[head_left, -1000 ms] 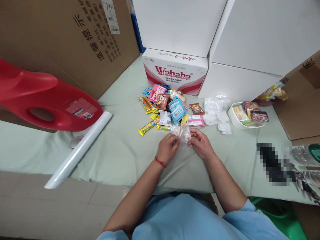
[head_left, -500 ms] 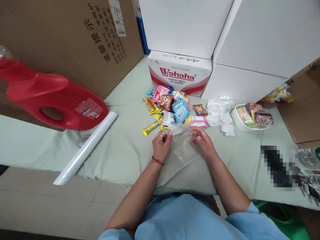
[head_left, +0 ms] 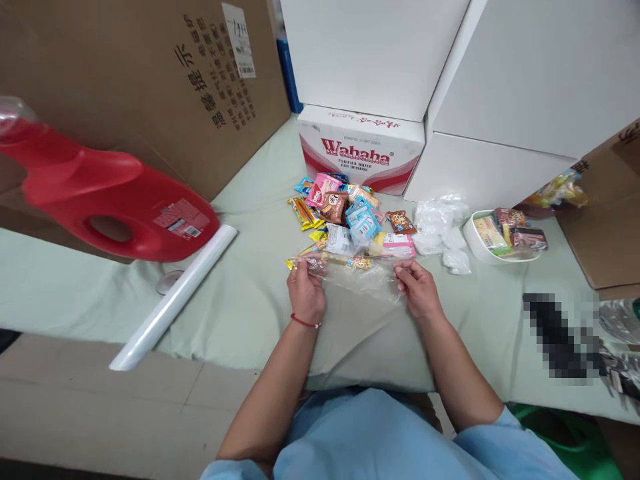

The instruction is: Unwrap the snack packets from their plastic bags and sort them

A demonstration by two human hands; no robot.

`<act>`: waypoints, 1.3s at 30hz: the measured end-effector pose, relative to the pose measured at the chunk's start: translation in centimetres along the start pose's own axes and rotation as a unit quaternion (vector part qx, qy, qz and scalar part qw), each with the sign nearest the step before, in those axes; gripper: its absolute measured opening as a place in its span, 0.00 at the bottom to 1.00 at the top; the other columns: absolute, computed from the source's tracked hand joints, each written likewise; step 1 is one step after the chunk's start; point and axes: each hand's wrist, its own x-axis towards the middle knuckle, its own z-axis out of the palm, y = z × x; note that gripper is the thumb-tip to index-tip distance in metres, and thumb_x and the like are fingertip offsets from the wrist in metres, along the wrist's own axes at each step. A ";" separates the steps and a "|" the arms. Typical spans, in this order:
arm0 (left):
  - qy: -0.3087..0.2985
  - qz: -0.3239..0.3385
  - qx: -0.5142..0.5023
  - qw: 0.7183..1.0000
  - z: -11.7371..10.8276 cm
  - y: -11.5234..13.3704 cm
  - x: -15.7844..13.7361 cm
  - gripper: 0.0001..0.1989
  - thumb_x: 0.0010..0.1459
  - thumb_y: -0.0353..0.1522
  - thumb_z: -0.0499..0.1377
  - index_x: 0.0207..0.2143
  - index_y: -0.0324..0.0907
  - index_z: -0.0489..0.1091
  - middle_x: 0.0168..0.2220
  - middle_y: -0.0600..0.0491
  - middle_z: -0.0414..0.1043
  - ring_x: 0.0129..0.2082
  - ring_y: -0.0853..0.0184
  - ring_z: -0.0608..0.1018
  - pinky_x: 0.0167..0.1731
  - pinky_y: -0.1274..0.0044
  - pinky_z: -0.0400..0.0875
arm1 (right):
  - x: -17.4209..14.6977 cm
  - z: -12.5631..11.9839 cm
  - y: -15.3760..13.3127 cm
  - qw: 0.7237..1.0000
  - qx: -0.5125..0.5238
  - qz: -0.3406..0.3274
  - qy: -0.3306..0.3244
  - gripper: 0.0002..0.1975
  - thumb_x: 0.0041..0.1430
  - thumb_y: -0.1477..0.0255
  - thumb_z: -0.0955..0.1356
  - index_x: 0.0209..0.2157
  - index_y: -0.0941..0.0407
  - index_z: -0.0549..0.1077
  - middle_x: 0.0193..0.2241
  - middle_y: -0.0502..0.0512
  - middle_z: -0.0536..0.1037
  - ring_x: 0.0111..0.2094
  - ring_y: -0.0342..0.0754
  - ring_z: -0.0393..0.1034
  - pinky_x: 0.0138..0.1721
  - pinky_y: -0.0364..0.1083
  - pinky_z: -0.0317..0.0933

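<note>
Past the middle of the near edge of the cloth-covered surface (head_left: 240,300), which is pale green, soft and creased, one clear plastic bag (head_left: 367,277) is held up by two hands. One side is pinched in the left hand (head_left: 306,293), where one red string (head_left: 305,323) is worn round the wrist. The other side is pinched in the right hand (head_left: 419,288). In both hands the fingers are nearly closed on the plastic. The bag is thin, shiny and wrinkled, and it is pulled wide from hand to hand. One yellow pack (head_left: 355,261) is seen at its far side. Whether the surface is touched by the bag cannot be told.

Near the left corner of the near edge, one long, smooth white roll (head_left: 175,293) is laid, with one end poking past the edge. By its other end, one hard, curvy red bottle (head_left: 85,193) is placed. Just past the bag, shiny snack packs (head_left: 364,220) are heaped; too many are covered to be counted. To their right, crumpled clear plastic (head_left: 435,223) is bunched, then one smooth white bowl (head_left: 477,247) is filled with at least three packs. At the far edge, one red and white box (head_left: 363,150) is set.
</note>
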 end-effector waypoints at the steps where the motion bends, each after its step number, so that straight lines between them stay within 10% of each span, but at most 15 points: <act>1: -0.005 -0.031 -0.027 0.999 0.0 0.4 0.0 0.19 0.54 0.48 0.66 0.34 0.41 0.74 0.34 0.54 0.77 0.28 0.72 0.75 0.25 0.81 0.66 | -0.1 0.0 -0.1 1.000 0.004 0.017 -0.002 0.19 0.44 0.59 0.78 0.33 0.56 0.75 0.23 0.45 0.71 0.18 0.37 0.56 0.17 0.39 0.49; 11: -0.020 -0.136 0.151 0.979 -8.0 5.8 -5.5 0.17 0.43 0.35 0.71 0.34 0.42 0.69 0.31 0.57 0.73 0.28 0.71 0.76 0.23 0.83 0.65 | -5.3 -3.3 -0.2 0.987 -0.130 0.080 -0.052 0.22 0.49 0.53 0.77 0.36 0.56 0.75 0.19 0.41 0.63 0.17 0.38 0.55 0.16 0.39 0.49; 17: -0.164 0.040 0.406 0.898 -13.4 9.2 -8.8 0.17 0.50 0.30 0.57 0.45 0.44 0.72 0.50 0.47 0.72 0.53 0.59 0.75 0.49 0.69 0.74 | -8.4 -4.0 0.6 0.951 -0.250 0.062 -0.170 0.18 0.58 0.55 0.71 0.35 0.56 0.76 0.22 0.46 0.66 0.21 0.40 0.57 0.23 0.41 0.54; 23: -0.223 0.314 0.597 0.704 -8.3 11.6 -9.9 0.35 0.61 0.43 0.61 0.66 0.44 0.56 0.65 0.41 0.63 0.70 0.48 0.58 0.69 0.51 0.46 | -8.2 -1.9 0.5 0.908 -0.333 -0.013 -0.253 0.20 0.63 0.59 0.67 0.53 0.53 0.78 0.26 0.48 0.69 0.26 0.43 0.58 0.28 0.42 0.56; 27: -0.262 0.315 0.641 0.649 -3.8 8.6 -8.6 0.37 0.60 0.46 0.62 0.65 0.40 0.58 0.61 0.38 0.68 0.66 0.46 0.64 0.67 0.51 0.50 | -8.0 -0.9 0.0 0.886 -0.354 -0.021 -0.299 0.26 0.66 0.62 0.65 0.63 0.51 0.70 0.25 0.46 0.65 0.25 0.43 0.54 0.28 0.42 0.54; 30: -0.289 0.226 0.641 0.674 -2.7 6.4 -6.9 0.17 0.64 0.36 0.55 0.53 0.41 0.70 0.48 0.42 0.77 0.52 0.54 0.76 0.54 0.61 0.68 | -8.3 -1.6 -0.3 0.887 -0.357 -0.025 -0.292 0.30 0.66 0.63 0.64 0.68 0.51 0.63 0.27 0.46 0.65 0.26 0.43 0.56 0.30 0.42 0.56; 32: -0.256 0.154 0.596 0.745 -3.2 5.7 -5.8 0.11 0.65 0.33 0.51 0.41 0.43 0.72 0.38 0.47 0.77 0.41 0.60 0.78 0.43 0.68 0.71 | -8.6 -2.8 -0.4 0.895 -0.357 -0.018 -0.266 0.33 0.66 0.62 0.65 0.70 0.52 0.58 0.29 0.47 0.66 0.27 0.44 0.58 0.32 0.42 0.58; 36: -0.152 -0.064 0.400 0.902 -5.0 5.8 -4.7 0.09 0.62 0.38 0.51 0.32 0.45 0.66 0.18 0.60 0.62 0.18 0.68 0.66 0.22 0.77 0.62 | -8.9 -6.0 -0.3 0.907 -0.365 0.020 -0.212 0.35 0.65 0.58 0.65 0.70 0.53 0.59 0.30 0.48 0.70 0.31 0.45 0.64 0.35 0.44 0.62; 39: -0.126 -0.167 0.324 0.923 -6.0 5.8 -4.7 0.09 0.58 0.39 0.51 0.28 0.45 0.65 0.15 0.64 0.52 0.13 0.71 0.58 0.16 0.79 0.53 | -8.7 -7.6 -0.6 0.884 -0.403 0.056 -0.232 0.29 0.65 0.54 0.64 0.61 0.55 0.71 0.29 0.50 0.72 0.31 0.47 0.66 0.35 0.45 0.64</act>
